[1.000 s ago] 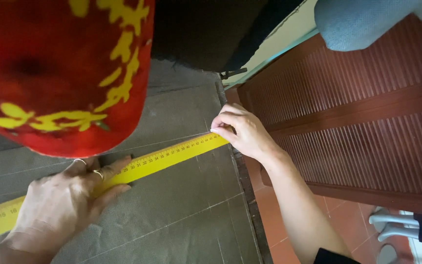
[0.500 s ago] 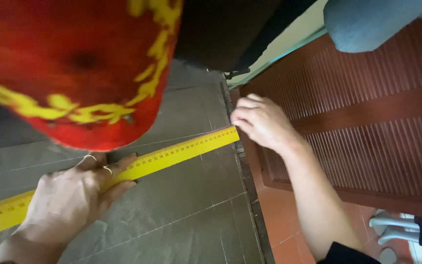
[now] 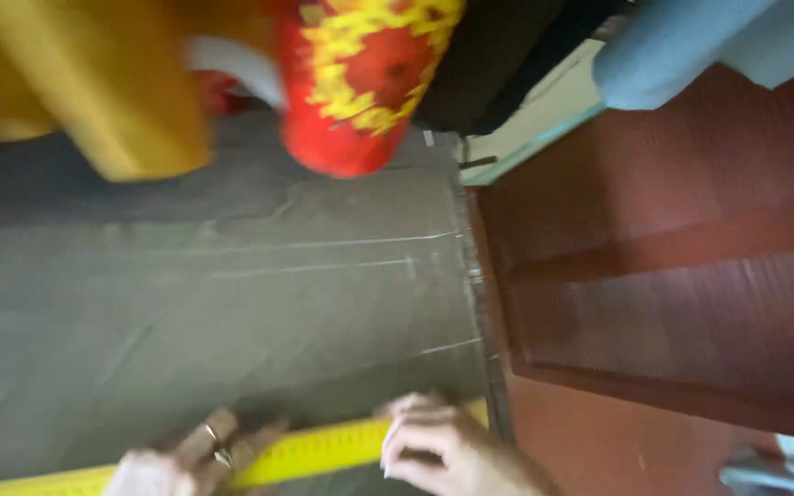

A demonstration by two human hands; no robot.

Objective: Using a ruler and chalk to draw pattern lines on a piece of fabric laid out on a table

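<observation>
your yellow ruler [image 3: 323, 452] lies flat on the grey fabric [image 3: 232, 312], with chalk lines [image 3: 323, 266] already drawn above it.

your left hand [image 3: 186, 459] presses fingers spread on the ruler's middle, and your right hand [image 3: 443, 445] curls fingertips down on its end beside the table's edge. neither hand grips it. no new line shows along the ruler; that marking looks left to do.

Both blurred hands and the yellow ruler [image 3: 314, 453] are cut off below.

The measuring tape [image 3: 323, 452] lay across the cloth [image 3: 232, 331] along its near edge, left hand [image 3: 186, 459] left of right hand [image 3: 443, 450], both on it.
</observation>
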